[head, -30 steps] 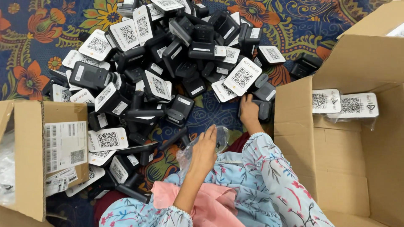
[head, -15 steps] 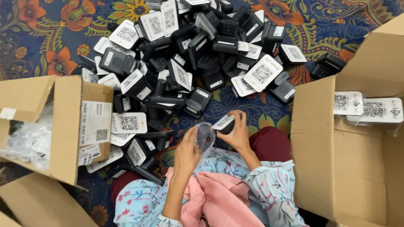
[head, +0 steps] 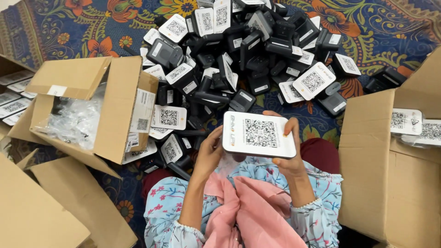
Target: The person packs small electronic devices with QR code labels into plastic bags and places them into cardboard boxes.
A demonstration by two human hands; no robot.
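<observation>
Both hands — left hand (head: 209, 151), right hand (head: 287, 158) — grip one white-faced device (head: 259, 134); few lie boxed far right (head: 406, 121), the pile (head: 248, 55) remains.

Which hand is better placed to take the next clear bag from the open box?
Left, probably. The left hand is on the side of the box of clear bags; the right hand grips the white-faced device.

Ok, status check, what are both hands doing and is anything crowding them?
Right hand and left hand both grip white-faced device, held face up. Clear bag under it, barely visible. Device pile just ahead, not touching.
</observation>
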